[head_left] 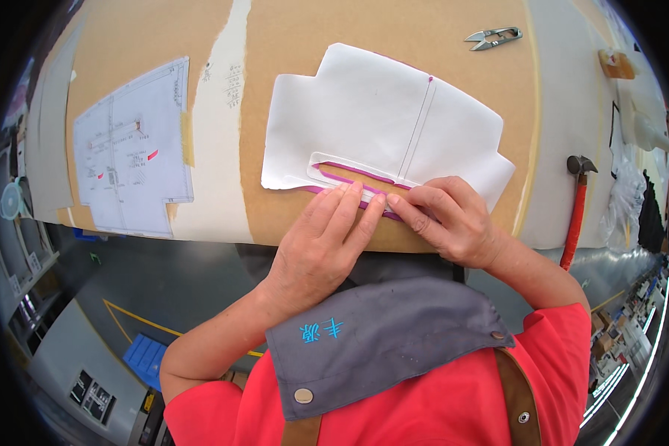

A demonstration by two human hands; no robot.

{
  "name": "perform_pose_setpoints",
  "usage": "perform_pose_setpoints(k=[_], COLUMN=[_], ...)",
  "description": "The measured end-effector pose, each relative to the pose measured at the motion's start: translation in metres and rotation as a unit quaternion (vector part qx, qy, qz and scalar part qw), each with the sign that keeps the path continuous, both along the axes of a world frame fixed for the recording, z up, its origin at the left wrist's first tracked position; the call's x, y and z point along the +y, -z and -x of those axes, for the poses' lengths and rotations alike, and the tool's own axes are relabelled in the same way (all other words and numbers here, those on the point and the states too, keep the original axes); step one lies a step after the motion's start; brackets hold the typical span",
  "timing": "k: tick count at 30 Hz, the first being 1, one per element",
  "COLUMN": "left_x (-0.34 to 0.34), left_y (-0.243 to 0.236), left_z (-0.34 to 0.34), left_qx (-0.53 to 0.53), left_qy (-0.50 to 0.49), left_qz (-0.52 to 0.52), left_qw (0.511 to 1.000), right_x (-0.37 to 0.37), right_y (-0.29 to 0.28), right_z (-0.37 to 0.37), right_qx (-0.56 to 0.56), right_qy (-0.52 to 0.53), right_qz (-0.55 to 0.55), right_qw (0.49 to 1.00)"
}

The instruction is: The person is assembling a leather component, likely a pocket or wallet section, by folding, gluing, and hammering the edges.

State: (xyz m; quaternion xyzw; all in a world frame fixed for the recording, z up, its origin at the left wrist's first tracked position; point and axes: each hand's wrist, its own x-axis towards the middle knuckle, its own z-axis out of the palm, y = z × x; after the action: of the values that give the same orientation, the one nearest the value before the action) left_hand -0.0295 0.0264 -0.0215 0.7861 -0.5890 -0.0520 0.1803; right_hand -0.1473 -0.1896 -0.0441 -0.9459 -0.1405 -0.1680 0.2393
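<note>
Left hand [321, 241] flat, fingers pressed on pink trim strip [357, 195] | right hand [442, 215] pinching strip at white panel [379, 123] slot edge, near table [424, 30] front | risk: uneven pressure could skew or wrinkle strip

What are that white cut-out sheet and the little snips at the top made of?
The white sheet looks like thin matte card or stiff paper: flat, crisp cut edges, with a ruled line. The snips look like bare metal, grey with a dull shine. Both hands press the sheet's purple-edged slot.
</note>
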Motion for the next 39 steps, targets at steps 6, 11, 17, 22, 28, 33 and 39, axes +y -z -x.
perform_pose_setpoints(k=[6,11,17,22,28,33,39], left_x=[0.002,0.0017,0.0019,0.002,0.0034,0.0019,0.0033], left_y=[0.0015,0.0026,0.0024,0.0032,0.0005,-0.0021,-0.0003], left_z=[0.0034,0.0036,0.0024,0.001,0.0022,0.0025,0.0022], left_qx=[-0.017,-0.014,-0.013,0.003,0.014,0.008,-0.003], left_qy=[-0.004,-0.002,-0.002,0.0,-0.005,-0.001,0.005], left_qz=[-0.008,-0.004,0.0,0.003,-0.017,-0.028,-0.027], left_qw=[1.0,1.0,1.0,1.0,1.0,1.0,1.0], right_x=[-0.0019,-0.004,-0.0027,-0.0029,-0.0018,-0.0017,0.0001], right_y=[0.0009,0.0008,-0.0025,0.0033,0.0042,0.0037,0.0054], right_z=[0.0003,0.0016,-0.0004,0.0004,-0.0004,0.0001,0.0022], right_qx=[0.017,-0.002,-0.005,-0.016,-0.028,-0.035,-0.034], right_qy=[-0.002,-0.016,-0.021,-0.031,-0.035,-0.033,-0.019], right_qz=[-0.044,-0.016,-0.005,0.006,0.001,0.005,0.001], right_qw=[0.999,1.0,1.0,0.999,0.999,0.999,0.999])
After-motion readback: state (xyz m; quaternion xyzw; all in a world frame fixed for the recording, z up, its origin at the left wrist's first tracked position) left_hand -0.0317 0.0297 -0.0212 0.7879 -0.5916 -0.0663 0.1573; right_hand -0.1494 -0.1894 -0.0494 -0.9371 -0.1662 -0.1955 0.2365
